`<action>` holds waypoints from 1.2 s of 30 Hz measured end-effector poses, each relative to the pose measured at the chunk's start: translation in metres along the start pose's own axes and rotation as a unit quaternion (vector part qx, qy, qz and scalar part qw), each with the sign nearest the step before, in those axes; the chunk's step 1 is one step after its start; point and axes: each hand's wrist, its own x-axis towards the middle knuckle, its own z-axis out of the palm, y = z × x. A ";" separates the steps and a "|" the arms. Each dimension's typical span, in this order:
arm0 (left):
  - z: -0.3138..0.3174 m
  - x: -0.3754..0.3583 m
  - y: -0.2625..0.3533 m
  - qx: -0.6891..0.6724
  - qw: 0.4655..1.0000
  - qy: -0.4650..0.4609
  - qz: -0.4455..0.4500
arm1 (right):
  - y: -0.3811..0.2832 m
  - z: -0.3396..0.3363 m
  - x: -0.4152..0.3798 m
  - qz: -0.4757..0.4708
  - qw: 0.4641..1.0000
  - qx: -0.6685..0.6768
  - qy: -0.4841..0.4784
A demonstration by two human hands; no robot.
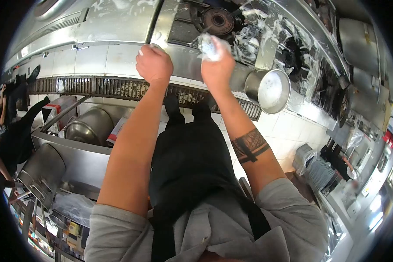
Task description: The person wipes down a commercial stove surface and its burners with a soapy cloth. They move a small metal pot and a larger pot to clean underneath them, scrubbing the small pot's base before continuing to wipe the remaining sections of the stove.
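My right hand is closed round a foam-covered sponge, held just in front of a stove burner. White suds coat the sponge and spread over the stovetop beside it. At the front edge of the steel counter, my left hand is curled into a fist; its fingers face away, so whatever they grip is hidden. To the right of my right hand, a metal pot full of white foam stands at the stove's front edge.
A second sudsy burner lies to the right. Below the stove runs a floor drain grate. Large steel pots sit on the left, near a person in dark clothes. Another person is at the far right.
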 end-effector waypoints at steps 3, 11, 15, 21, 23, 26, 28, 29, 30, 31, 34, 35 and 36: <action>-0.002 -0.002 0.000 -0.010 1.000 -0.006 0.004 | -0.026 0.026 0.034 -0.167 0.964 -0.193 -0.066; 0.003 0.001 -0.006 -0.021 0.999 -0.022 0.023 | -0.020 0.041 0.044 -0.148 0.935 -0.230 -0.226; -0.003 0.001 -0.004 -0.023 0.998 -0.050 0.005 | -0.027 0.079 0.032 -0.162 0.934 -0.252 -0.197; -0.002 0.003 -0.003 -0.040 0.998 -0.044 -0.001 | -0.019 0.033 0.052 -0.144 0.931 -0.209 -0.264; -0.002 0.004 -0.004 -0.036 0.999 -0.035 -0.004 | -0.018 0.047 0.046 -0.166 0.937 -0.204 -0.231; -0.004 0.002 -0.003 -0.037 0.997 -0.061 0.006 | -0.017 0.084 0.043 -0.200 0.950 -0.157 -0.180; -0.005 0.001 -0.003 -0.054 0.998 -0.034 0.022 | -0.024 0.103 0.055 -0.210 0.935 -0.154 -0.241; -0.003 -0.002 -0.004 -0.053 0.998 -0.037 0.024 | -0.025 0.107 0.064 -0.183 0.939 -0.120 -0.265; -0.002 -0.002 -0.005 -0.039 0.998 -0.039 0.023 | -0.025 0.100 0.066 -0.179 0.940 -0.121 -0.263; 0.000 0.001 -0.005 -0.026 0.999 -0.037 0.022 | -0.031 0.088 0.075 -0.178 0.961 -0.111 -0.180; 0.003 0.000 -0.005 -0.025 0.999 -0.024 0.019 | -0.025 0.068 0.101 -0.198 0.972 -0.118 -0.037; 0.001 -0.003 -0.008 -0.022 0.999 -0.029 0.020 | -0.022 0.068 0.108 -0.229 0.961 -0.149 -0.052; 0.001 -0.002 -0.007 -0.017 0.999 -0.031 0.021 | -0.022 0.072 0.112 -0.228 0.961 -0.149 -0.050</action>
